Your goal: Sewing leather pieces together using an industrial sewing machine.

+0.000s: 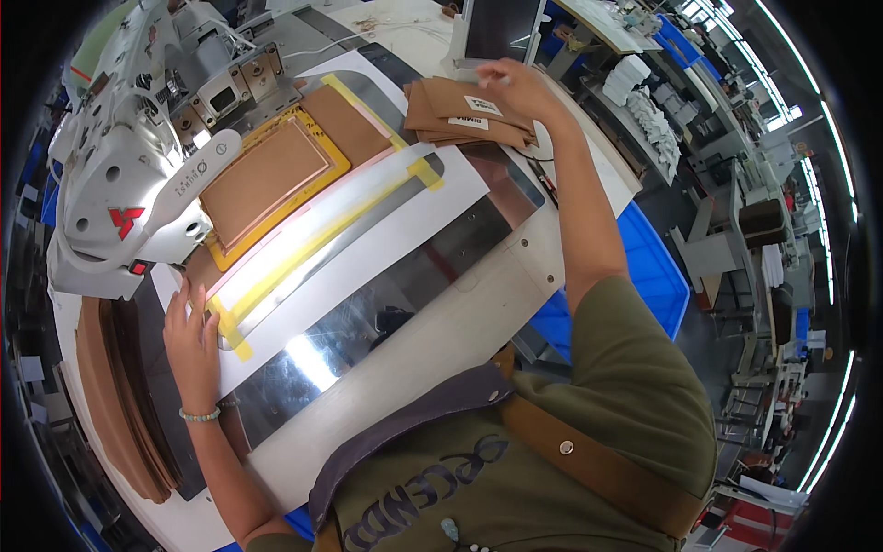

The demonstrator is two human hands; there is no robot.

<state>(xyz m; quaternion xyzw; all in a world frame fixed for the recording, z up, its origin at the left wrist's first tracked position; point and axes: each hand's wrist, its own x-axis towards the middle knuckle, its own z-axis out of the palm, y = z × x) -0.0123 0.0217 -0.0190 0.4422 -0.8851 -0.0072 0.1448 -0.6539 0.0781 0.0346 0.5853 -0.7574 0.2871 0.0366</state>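
My left hand [191,340] lies with fingers stretched out at the left end of a metal jig plate [280,280] edged in yellow tape, on white sheet material. On the jig is a yellow frame [336,158] around a brown rectangular piece [262,177], with another brown panel [359,129] to its right. The white sewing machine [120,184] stands over the frame's left side. My right hand [526,90] is raised over a stack of brown pieces [437,106] with white labels, fingers loosely curved and apart; whether the fingertips touch the stack is unclear.
Long brown strips [110,396] are stacked at the left of the table. A monitor [497,32] stands behind the labelled stack, cables and a dark tool [544,184] beside it. Blue plastic bins [644,267] sit below the table's right edge. Other workbenches [736,230] are farther right.
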